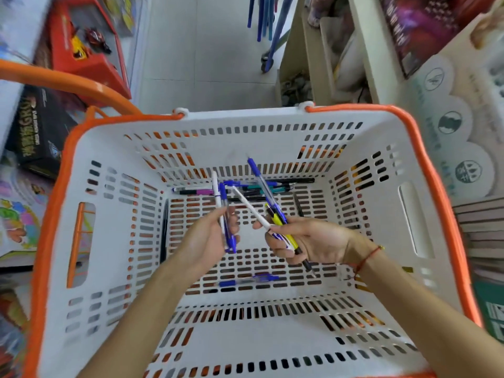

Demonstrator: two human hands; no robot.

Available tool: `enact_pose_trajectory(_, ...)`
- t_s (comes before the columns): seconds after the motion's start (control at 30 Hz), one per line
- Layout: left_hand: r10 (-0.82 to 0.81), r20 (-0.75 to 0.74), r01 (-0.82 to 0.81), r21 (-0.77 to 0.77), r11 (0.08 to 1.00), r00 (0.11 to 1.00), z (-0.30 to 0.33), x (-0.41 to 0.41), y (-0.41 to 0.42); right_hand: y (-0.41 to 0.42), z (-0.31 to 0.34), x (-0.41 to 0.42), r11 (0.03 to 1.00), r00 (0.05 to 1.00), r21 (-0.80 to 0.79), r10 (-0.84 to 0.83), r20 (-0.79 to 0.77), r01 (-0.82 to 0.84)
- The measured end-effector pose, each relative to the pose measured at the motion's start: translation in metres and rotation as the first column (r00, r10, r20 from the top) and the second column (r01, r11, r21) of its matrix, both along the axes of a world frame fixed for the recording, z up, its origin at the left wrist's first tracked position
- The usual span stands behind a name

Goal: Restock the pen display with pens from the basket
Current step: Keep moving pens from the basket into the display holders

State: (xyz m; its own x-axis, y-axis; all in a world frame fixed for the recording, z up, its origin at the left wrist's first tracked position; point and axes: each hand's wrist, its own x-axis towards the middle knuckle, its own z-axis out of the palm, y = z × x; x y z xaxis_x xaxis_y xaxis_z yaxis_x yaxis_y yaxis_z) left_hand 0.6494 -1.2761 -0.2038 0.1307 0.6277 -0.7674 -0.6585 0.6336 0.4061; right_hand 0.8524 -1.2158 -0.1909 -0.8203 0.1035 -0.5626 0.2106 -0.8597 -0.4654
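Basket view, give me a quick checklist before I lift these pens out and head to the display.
1. Left hand grips its pens, a white one and a blue-capped clear one: ok.
2. Right hand grips its bundle, including a yellow pen and a white pen: ok, though they fan out at different angles.
3. White plastic basket with orange rim emptied: not ok, loose pens lie along the far wall.
4. One blue pen lies on the basket floor near you: not ok.
5. Pen display located: cannot tell, not clearly in view.
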Motion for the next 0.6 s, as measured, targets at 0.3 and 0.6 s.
enact_pose_trajectory(0.3, 0.111, 0.019, -0.112, 0.038, 0.993, 0.994, 0.006, 0.013, -0.002, 0.0, -0.001, 0.0, 0.998, 0.998, -0.025, -0.062, -0.015, 0.062)
enact_pose_trajectory(0.6, -0.076, -0.321, 0.137, 0.174, 0.975, 0.944, 0.005, 0.013, -0.012, -0.005, 0.001, -0.003, 0.998, 0.999, -0.054, 0.036, 0.003, -0.036)
